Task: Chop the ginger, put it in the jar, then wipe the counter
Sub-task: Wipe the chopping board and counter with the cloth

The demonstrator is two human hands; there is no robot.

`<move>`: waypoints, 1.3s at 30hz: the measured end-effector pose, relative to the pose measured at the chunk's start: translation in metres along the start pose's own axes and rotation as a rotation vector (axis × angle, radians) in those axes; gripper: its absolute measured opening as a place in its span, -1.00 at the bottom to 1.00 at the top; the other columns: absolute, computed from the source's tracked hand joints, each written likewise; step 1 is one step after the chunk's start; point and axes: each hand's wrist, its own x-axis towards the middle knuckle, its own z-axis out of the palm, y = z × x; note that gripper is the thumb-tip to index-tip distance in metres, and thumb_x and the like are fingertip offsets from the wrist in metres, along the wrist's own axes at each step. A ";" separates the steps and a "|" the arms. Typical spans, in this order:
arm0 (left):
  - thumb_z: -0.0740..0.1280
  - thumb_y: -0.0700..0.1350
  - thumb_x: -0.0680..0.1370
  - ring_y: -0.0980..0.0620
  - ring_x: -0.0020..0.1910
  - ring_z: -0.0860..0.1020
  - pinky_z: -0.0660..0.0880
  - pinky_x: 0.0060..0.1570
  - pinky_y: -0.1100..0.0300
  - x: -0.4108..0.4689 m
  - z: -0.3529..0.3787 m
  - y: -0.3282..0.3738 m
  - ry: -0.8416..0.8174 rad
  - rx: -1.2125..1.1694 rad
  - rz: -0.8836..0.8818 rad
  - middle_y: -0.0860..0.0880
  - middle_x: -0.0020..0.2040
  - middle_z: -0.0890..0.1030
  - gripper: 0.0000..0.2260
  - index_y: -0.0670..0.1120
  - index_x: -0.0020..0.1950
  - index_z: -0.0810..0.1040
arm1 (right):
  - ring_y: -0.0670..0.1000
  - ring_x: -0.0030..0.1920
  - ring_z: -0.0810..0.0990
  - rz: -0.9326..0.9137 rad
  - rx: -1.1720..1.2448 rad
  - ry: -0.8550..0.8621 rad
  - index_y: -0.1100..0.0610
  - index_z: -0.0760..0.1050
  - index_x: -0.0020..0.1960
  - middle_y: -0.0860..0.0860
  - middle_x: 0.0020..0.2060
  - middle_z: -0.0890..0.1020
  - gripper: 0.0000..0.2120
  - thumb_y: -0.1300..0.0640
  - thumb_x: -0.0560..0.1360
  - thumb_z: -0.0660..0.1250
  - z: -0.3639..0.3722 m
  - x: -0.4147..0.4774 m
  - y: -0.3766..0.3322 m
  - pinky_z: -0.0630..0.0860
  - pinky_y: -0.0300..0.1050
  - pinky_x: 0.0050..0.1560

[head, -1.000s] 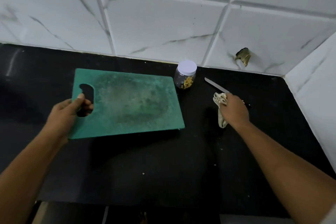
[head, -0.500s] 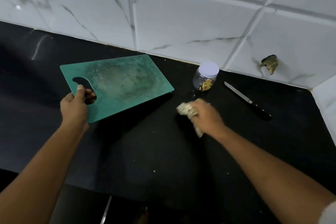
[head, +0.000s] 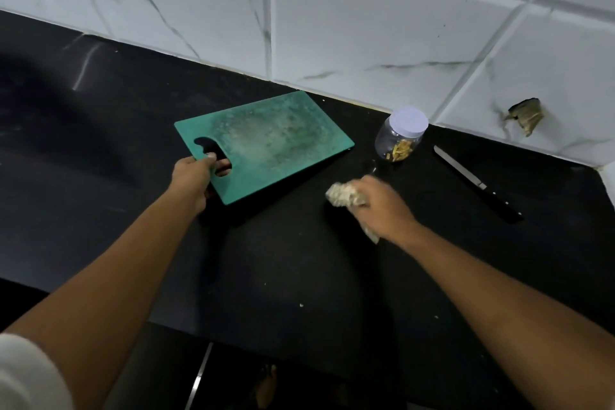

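My left hand (head: pixel 194 180) grips the green cutting board (head: pixel 273 140) through its handle hole and holds it tilted above the black counter (head: pixel 283 270). My right hand (head: pixel 382 206) holds a crumpled beige cloth (head: pixel 342 195) pressed on the counter in front of the board. A clear jar (head: pixel 399 136) with a white lid and chopped ginger inside stands near the wall, just beyond my right hand. The knife (head: pixel 476 183) lies on the counter to the right of the jar.
White marble-look tiles (head: pixel 366 27) back the counter, with a broken hole (head: pixel 525 115) at the right. Small crumbs dot the counter near its front edge (head: pixel 299 304). A side wall closes the counter at far right.
My right hand has swept the cloth leftward from beside the knife to in front of the jar. The left hand has kept the board lifted while the view turned left.
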 end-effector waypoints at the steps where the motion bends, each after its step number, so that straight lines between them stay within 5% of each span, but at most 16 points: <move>1: 0.27 -0.20 0.69 -0.02 -0.17 0.68 0.64 -0.18 0.02 0.001 0.001 0.000 -0.006 0.015 -0.043 -0.14 0.00 0.68 -0.86 -0.19 0.23 0.48 | 0.15 0.13 0.60 0.064 -0.026 0.083 0.05 0.58 0.33 0.05 0.12 0.56 -0.60 0.23 0.50 0.41 -0.006 0.010 0.007 0.54 0.08 0.12; 6: 0.29 -0.16 0.68 -0.04 -0.12 0.62 0.55 -0.30 0.04 0.009 -0.005 0.002 0.032 0.116 -0.107 -0.11 0.04 0.61 -0.85 -0.16 0.23 0.49 | 0.25 0.12 0.59 0.186 -0.210 0.077 0.02 0.53 0.30 0.10 0.17 0.50 -0.62 0.19 0.49 0.34 0.014 0.017 -0.025 0.55 0.10 0.03; 9: 0.30 -0.16 0.67 -0.05 -0.08 0.63 0.53 -0.29 0.08 0.012 -0.010 0.007 0.014 0.136 -0.084 -0.13 0.08 0.63 -0.82 -0.16 0.26 0.51 | 0.22 0.08 0.59 -0.027 -0.162 -0.027 -0.06 0.54 0.35 0.05 0.16 0.50 -0.54 0.17 0.46 0.36 0.056 -0.015 -0.071 0.58 0.10 0.06; 13: 0.30 -0.12 0.67 -0.05 -0.09 0.65 0.56 -0.30 0.08 0.014 -0.015 0.013 0.012 0.103 -0.053 -0.12 0.09 0.65 -0.80 -0.16 0.26 0.54 | 0.12 0.10 0.59 -0.376 -0.061 -0.420 -0.06 0.59 0.30 -0.02 0.09 0.54 -0.58 0.18 0.47 0.37 0.066 -0.031 -0.105 0.56 0.08 0.11; 18: 0.26 -0.22 0.66 -0.08 0.01 0.69 0.63 -0.13 0.02 0.010 -0.028 -0.002 -0.101 0.110 -0.067 -0.14 0.19 0.67 -0.76 -0.12 0.32 0.55 | 0.15 0.11 0.58 -0.190 -0.104 -0.199 -0.06 0.60 0.31 0.00 0.10 0.54 -0.56 0.24 0.48 0.36 0.046 0.030 -0.087 0.54 0.07 0.08; 24: 0.30 -0.37 0.60 -0.06 0.04 0.70 0.64 -0.14 0.07 0.004 -0.031 -0.022 -0.138 0.071 -0.057 -0.11 0.20 0.67 -0.66 -0.11 0.35 0.51 | 0.07 0.19 0.49 -0.383 -0.037 -0.367 0.04 0.67 0.20 -0.01 0.14 0.54 -0.53 0.32 0.35 0.36 0.085 -0.069 -0.095 0.41 -0.06 0.28; 27: 0.27 -0.43 0.58 -0.04 0.08 0.68 0.63 -0.17 0.12 -0.002 -0.028 -0.025 -0.119 0.067 -0.031 -0.09 0.18 0.66 -0.54 -0.06 0.40 0.49 | 0.01 0.12 0.50 -0.434 -0.032 -0.480 0.04 0.71 0.02 -0.03 0.05 0.60 -0.64 0.27 0.29 0.33 0.056 -0.104 -0.069 0.32 -0.24 0.22; 30: 0.26 -0.43 0.57 -0.03 0.10 0.68 0.63 -0.17 0.11 -0.008 -0.022 -0.033 -0.125 0.082 -0.007 -0.08 0.20 0.67 -0.51 -0.01 0.42 0.49 | -0.07 -0.03 0.53 -0.307 -0.082 -0.575 0.02 0.70 -0.14 -0.11 -0.12 0.63 -0.79 0.13 0.30 0.34 0.017 -0.133 -0.031 0.33 -0.39 0.10; 33: 0.26 -0.44 0.58 -0.01 0.08 0.68 0.63 -0.23 0.13 -0.016 -0.018 -0.041 -0.128 0.095 0.003 -0.06 0.19 0.67 -0.50 0.00 0.42 0.49 | -0.09 -0.06 0.62 -0.013 -0.118 -0.582 0.03 0.68 -0.17 -0.09 -0.14 0.67 -0.79 0.15 0.28 0.31 -0.020 -0.143 0.002 0.57 -0.03 0.05; 35: 0.25 -0.44 0.58 0.00 0.07 0.68 0.63 -0.27 0.16 -0.021 -0.017 -0.047 -0.139 0.104 0.006 -0.06 0.18 0.67 -0.50 0.00 0.42 0.50 | -0.04 -0.09 0.65 0.123 0.011 -0.438 0.01 0.64 -0.18 -0.03 -0.14 0.65 -0.78 0.29 0.35 0.32 -0.031 -0.129 0.006 0.57 0.02 0.00; 39: 0.24 -0.45 0.58 0.00 0.06 0.66 0.62 -0.29 0.16 -0.037 -0.016 -0.058 -0.175 0.151 0.007 -0.07 0.15 0.66 -0.53 -0.02 0.39 0.52 | 0.03 0.00 0.60 -0.030 -0.040 -0.265 -0.08 0.66 0.07 -0.09 -0.03 0.57 -0.64 0.18 0.36 0.28 0.002 -0.110 -0.044 0.53 0.00 0.03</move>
